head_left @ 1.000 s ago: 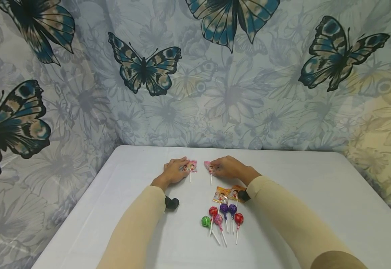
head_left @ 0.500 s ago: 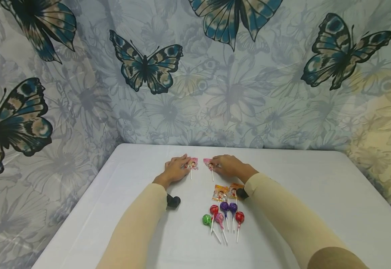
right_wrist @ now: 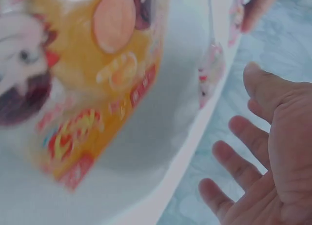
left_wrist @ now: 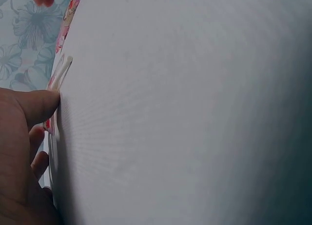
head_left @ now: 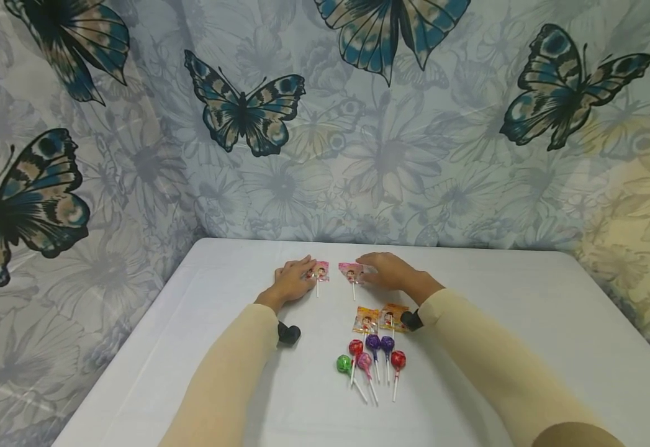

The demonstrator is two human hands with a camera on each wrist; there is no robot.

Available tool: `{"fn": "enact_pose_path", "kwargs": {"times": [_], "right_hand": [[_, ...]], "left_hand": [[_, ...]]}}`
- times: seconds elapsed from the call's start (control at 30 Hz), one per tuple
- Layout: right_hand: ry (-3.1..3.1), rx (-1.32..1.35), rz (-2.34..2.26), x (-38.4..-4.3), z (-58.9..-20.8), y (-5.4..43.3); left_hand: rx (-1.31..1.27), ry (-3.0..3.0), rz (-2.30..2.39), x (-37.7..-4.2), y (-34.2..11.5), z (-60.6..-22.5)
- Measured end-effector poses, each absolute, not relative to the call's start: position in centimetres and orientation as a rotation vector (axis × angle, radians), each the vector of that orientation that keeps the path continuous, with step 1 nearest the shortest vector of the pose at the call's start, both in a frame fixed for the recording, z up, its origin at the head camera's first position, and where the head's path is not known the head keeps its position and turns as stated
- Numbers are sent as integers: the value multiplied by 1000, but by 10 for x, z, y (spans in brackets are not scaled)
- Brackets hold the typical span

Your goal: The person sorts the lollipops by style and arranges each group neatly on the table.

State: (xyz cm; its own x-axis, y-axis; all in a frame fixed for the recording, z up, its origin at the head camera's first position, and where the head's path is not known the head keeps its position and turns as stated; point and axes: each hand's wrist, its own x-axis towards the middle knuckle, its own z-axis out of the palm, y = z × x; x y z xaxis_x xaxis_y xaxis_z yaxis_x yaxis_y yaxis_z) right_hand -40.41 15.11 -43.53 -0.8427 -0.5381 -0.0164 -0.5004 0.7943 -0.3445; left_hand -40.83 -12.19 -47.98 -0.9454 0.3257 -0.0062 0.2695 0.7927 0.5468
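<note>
Near the far side of the table, my left hand (head_left: 293, 279) pinches the edge of a flat lollipop in a pink wrapper (head_left: 321, 271). In the left wrist view its thumb (left_wrist: 44, 104) lies against that wrapper, and the stick sticks out past the thumb. A second pink-wrapped lollipop (head_left: 351, 272) lies to the right on the white table, stick toward me. Just right of it is my right hand (head_left: 392, 271), fingers apart and holding nothing, as the right wrist view also shows. Two orange-wrapped lollipops (head_left: 366, 320) lie nearer, under the right wrist.
Closer to me lies a group of round lollipops: green (head_left: 344, 364), pink (head_left: 364, 361), two purple (head_left: 387, 344) and two red (head_left: 398, 359). The white table (head_left: 190, 347) ends at a butterfly-print cloth (head_left: 386, 155). Black wrist cameras (head_left: 288, 334) sit on both wrists.
My right hand has let go of the right pink-wrapped lollipop and drawn slightly right, its fingers spreading. The left hand stays at its lollipop.
</note>
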Motion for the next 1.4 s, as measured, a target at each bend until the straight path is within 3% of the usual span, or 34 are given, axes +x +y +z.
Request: {"fn": "enact_pose_path", "kwargs": {"times": [0.37, 1.0, 1.4], "right_hand": [[2937, -872, -670, -382, -423, 178], [3050, -932, -997, -307, -419, 201], [3053, -845, -1165, -283, -437, 205]], "left_hand": [[473, 2881, 853, -410, -125, -483], [495, 2876, 854, -410, -125, -479], [494, 2889, 831, -409, -123, -480]]}}
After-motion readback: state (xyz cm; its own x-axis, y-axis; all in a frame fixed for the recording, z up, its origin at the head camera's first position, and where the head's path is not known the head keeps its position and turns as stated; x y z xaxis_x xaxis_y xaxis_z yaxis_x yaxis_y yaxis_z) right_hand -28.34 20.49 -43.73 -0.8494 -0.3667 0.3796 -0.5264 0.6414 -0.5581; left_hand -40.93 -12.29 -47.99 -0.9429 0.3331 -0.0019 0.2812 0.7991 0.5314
